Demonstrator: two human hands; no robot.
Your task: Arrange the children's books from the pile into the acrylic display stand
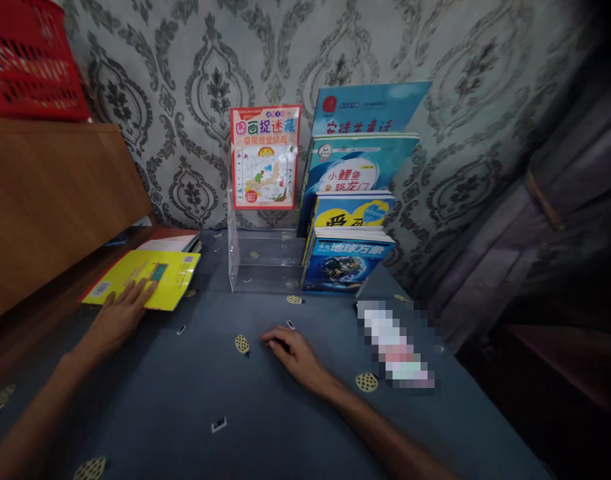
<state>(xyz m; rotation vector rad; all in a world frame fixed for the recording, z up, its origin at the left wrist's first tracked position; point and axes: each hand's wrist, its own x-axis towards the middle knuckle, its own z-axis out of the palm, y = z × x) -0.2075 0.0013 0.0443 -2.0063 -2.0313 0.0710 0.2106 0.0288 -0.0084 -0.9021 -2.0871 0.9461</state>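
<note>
My left hand (pixel 128 308) lies with its fingers stretched out on a yellow book (pixel 178 267), which rests on a small pile of books (pixel 170 239) at the left. My right hand (pixel 295 353) rests on the blue-grey cloth (pixel 195 373), fingers loosely curled and a gap beside the thumb, holding nothing. Beyond it stands a clear acrylic book rack (pixel 232 260). A red-bordered picture book (pixel 265 160) sits in its upper left tier. Down its right side, stepped from back to front, are a blue book (pixel 365 107), a teal book (pixel 358 157), yellow-and-blue books (pixel 350 210) and blue globe-cover books (pixel 343 267).
A wooden cabinet (pixel 60 200) borders the left side, with a red plastic basket (pixel 30 63) on top. Patterned wallpaper (pixel 215 80) covers the wall behind the rack. At right are a blurred-out object (pixel 395 347) on the cloth and a grey curtain (pixel 505 200).
</note>
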